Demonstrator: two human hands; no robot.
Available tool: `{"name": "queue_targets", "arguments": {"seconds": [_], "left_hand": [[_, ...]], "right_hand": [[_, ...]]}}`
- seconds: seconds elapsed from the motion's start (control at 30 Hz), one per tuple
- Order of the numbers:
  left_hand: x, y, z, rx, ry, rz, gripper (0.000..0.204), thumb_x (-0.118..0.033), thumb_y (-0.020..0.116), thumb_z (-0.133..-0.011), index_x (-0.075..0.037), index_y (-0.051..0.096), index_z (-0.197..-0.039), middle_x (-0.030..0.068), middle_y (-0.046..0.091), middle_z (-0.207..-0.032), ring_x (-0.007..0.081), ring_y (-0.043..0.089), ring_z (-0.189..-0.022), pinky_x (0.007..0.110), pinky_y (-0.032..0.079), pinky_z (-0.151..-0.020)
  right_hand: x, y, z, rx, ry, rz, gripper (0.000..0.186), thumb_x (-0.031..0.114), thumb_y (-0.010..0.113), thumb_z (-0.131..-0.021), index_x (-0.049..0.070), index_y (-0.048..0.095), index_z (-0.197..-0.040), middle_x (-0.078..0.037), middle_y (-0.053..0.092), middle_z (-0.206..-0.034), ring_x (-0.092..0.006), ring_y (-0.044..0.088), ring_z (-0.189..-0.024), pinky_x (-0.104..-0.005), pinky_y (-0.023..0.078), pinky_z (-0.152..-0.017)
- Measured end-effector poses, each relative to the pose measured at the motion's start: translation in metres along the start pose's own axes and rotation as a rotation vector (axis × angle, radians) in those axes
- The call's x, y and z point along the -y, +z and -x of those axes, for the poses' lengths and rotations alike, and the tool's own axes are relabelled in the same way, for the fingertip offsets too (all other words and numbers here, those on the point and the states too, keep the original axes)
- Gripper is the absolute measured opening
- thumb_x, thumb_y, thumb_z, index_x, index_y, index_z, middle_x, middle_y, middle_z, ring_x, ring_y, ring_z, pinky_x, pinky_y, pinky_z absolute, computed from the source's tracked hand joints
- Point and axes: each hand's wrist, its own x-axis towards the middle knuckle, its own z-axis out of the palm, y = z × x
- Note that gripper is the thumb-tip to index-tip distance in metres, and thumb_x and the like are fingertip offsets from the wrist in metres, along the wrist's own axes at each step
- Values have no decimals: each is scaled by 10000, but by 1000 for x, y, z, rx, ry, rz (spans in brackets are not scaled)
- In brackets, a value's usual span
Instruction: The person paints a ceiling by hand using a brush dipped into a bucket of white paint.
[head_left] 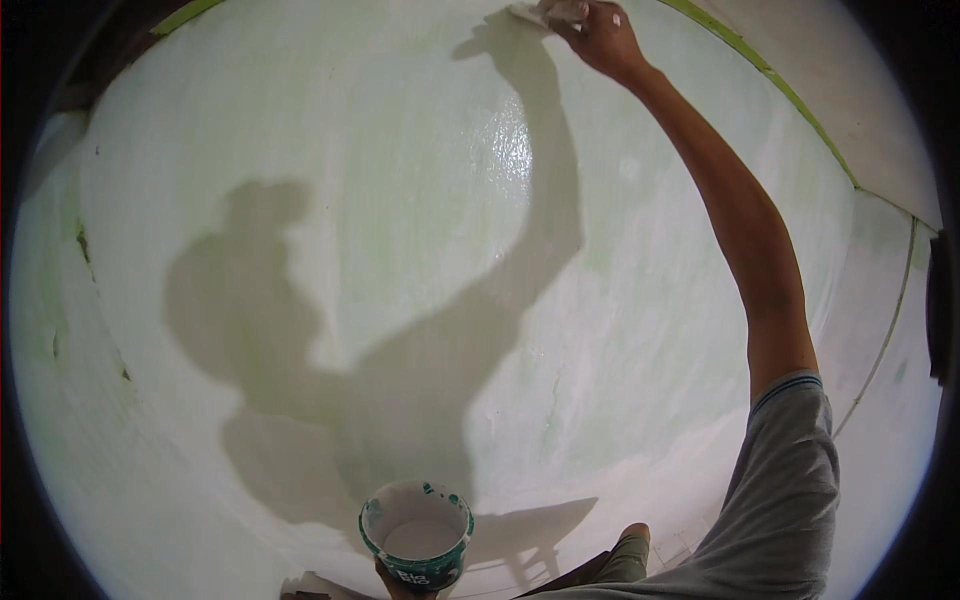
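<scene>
My right hand (600, 40) is raised to the top of the view, gripping a white paint-smeared brush (530, 14) against the pale wall (400, 180), which shows streaks of white over light green and a glossy wet patch below the brush. At the bottom centre my left hand (393, 584), mostly hidden, holds a dark teal bucket (430, 560) of white paint with drips on its rim. My shadow falls across the wall.
A green edge strip (760, 65) borders a pale surface (850, 90) at the upper right. A thin cord (880, 340) runs down the right side wall. My bent leg (625, 560) shows at the bottom. The wall at left has small damaged spots (85, 245).
</scene>
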Motion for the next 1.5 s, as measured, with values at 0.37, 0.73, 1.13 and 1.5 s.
{"name": "queue_targets", "arguments": {"seconds": [0.37,0.73,1.13,1.5], "left_hand": [[9,-12,-9,-74,-48,75,712,-640,365,-829,-173,323,-1366,118,373,-1365,359,396,-1218,576,393,-933],[17,-41,-17,-178,-95,115,719,-641,389,-823,-183,319,-1372,120,365,-1376,371,385,-1225,584,388,-936],[23,-64,-21,-211,-111,109,727,-643,415,-816,-193,315,-1378,122,356,-1387,383,374,-1233,592,382,-939],[21,-103,-22,-272,-146,173,736,-645,438,-810,-203,312,-1384,124,348,-1398,395,363,-1240,600,377,-941]], "right_hand": [[27,-17,49,208,19,-14,159,50,656,-772,50,637,-930,-69,661,-943,-233,641,-836,-295,506,-759],[-100,14,-49,-145,106,-309,228,143,635,-833,17,557,-1006,-159,633,-919,-267,608,-833,-366,496,-706],[-72,-28,-6,-53,88,-6,204,137,638,-816,16,582,-971,-153,618,-966,-268,589,-877,-358,487,-702],[-16,-2,95,278,78,-98,137,-26,663,-739,16,627,-864,-95,653,-916,-242,633,-817,-310,507,-719]]}}
